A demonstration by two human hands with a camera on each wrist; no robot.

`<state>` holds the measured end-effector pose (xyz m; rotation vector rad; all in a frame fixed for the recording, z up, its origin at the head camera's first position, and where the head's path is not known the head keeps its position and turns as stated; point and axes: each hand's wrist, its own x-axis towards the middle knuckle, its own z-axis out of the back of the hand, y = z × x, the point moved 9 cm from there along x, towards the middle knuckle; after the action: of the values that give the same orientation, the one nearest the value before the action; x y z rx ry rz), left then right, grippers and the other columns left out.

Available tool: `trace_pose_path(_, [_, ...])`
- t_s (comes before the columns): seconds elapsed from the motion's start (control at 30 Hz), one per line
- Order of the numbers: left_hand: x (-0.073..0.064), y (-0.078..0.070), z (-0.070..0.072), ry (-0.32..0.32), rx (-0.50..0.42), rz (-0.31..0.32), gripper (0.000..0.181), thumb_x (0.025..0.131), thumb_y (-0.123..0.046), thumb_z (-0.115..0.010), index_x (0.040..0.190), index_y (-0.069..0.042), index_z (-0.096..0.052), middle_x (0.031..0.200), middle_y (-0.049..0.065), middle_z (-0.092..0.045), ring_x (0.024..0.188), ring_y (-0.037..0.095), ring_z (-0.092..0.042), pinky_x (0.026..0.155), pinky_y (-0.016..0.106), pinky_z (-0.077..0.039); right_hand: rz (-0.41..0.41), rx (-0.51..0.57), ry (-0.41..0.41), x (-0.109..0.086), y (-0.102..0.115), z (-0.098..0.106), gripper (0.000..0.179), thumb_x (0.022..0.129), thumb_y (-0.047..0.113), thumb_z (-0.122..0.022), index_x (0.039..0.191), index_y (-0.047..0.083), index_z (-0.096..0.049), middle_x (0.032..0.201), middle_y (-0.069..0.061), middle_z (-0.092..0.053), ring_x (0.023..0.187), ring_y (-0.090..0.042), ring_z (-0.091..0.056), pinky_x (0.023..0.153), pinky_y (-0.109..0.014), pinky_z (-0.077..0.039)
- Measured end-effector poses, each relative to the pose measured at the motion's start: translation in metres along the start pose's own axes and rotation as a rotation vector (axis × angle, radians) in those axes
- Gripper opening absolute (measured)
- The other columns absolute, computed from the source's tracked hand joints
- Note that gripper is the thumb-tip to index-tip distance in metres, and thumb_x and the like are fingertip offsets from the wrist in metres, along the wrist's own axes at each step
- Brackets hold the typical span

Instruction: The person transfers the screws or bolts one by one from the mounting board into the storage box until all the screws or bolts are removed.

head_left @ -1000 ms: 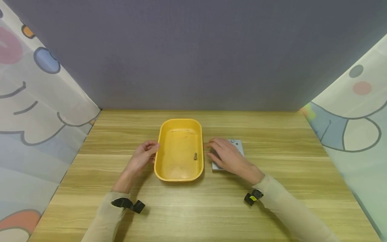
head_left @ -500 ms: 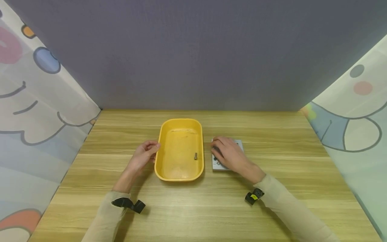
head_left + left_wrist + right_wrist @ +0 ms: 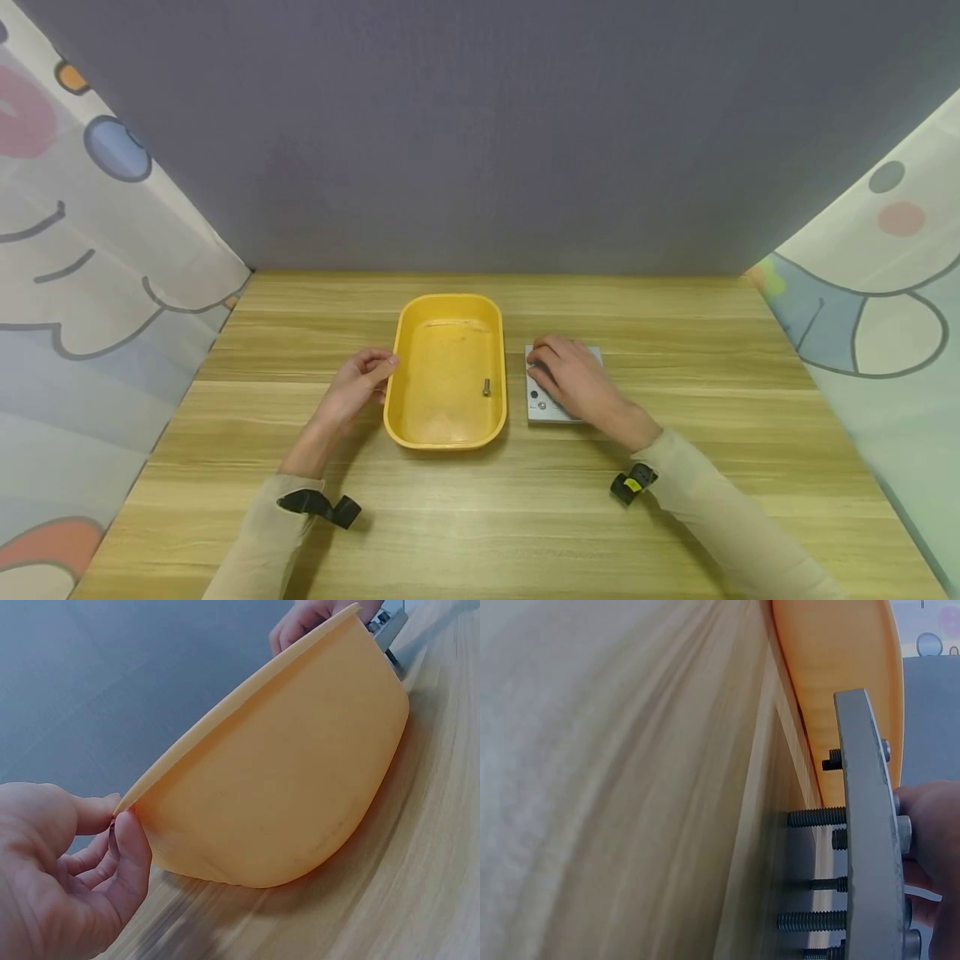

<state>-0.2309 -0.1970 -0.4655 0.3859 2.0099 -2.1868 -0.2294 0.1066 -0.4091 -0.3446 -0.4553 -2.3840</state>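
Note:
A yellow plastic tray [image 3: 447, 367] lies on the wooden table with one small screw [image 3: 487, 387] inside, toward its right wall. My left hand [image 3: 355, 387] pinches the tray's left rim between thumb and fingers, as the left wrist view [image 3: 71, 862] shows. To the right of the tray is a grey metal plate [image 3: 553, 410] fitted with several screws. Threaded shanks [image 3: 817, 817] stick out beneath it and the heads [image 3: 905, 834] stand on top. My right hand [image 3: 577, 379] is over the plate, fingers bent down at the screw heads; I cannot tell whether they pinch one.
The wooden table [image 3: 450, 517] reaches back to a dark grey panel [image 3: 480, 150]. Printed cartoon curtains [image 3: 97, 250] hang at the left and right sides. Each wrist carries a black strap with a small camera [image 3: 345, 512].
My right hand has moved right, from beside the tray's rim onto the metal plate, and then stays over it. My left hand keeps its pinch on the tray rim.

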Motion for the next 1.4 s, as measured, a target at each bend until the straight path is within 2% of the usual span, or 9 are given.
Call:
trace_pose_path(0.43, [0.0005,0.0006,-0.0004,0.005,-0.02,-0.006,0.039,0.108,-0.019,-0.057,0.131,0.01,-0.047,0.087,-0.003,-0.062,0.068,0.007,-0.055,0.059,0.021,-0.051,0.029,-0.006,0.014,0.0041,-0.0018,-0.0019,0.016,0.098,0.017,-0.072,0.108,0.005,-0.072,0.12,-0.012,-0.067,0.114,-0.03,-0.064,0.097,-0.045,-0.052])
trace_pose_path(0.73, [0.0003,0.0015,-0.0019,0.013,-0.007,-0.027,0.037,0.107,-0.019,-0.058,0.129,0.01,-0.049,0.088,-0.002,-0.062,0.068,0.008,-0.056,0.059,0.022,-0.052,0.022,0.002,0.025,0.0039,-0.0019,-0.0009,0.015,0.099,0.017,-0.072,0.106,0.004,-0.072,0.118,-0.01,-0.067,0.113,-0.029,-0.064,0.1,-0.046,-0.051])
trace_pose_path(1.13, [0.0005,0.0009,-0.0011,0.007,0.002,-0.016,0.04,0.107,-0.021,-0.059,0.131,0.009,-0.048,0.09,-0.001,-0.065,0.069,0.007,-0.058,0.059,0.021,-0.051,0.052,-0.025,0.036,0.0052,0.0005,-0.0011,0.014,0.099,0.016,-0.07,0.106,0.004,-0.071,0.117,-0.011,-0.067,0.112,-0.029,-0.064,0.099,-0.046,-0.052])
trace_pose_path(1.4, [0.0014,0.0024,-0.0005,-0.006,0.009,-0.018,0.038,0.107,-0.02,-0.058,0.13,0.009,-0.049,0.092,0.001,-0.064,0.07,0.008,-0.058,0.059,0.021,-0.052,0.037,-0.025,0.069,0.0077,-0.0007,-0.0021,0.016,0.099,0.017,-0.07,0.108,0.003,-0.071,0.117,-0.011,-0.067,0.112,-0.029,-0.064,0.102,-0.047,-0.052])
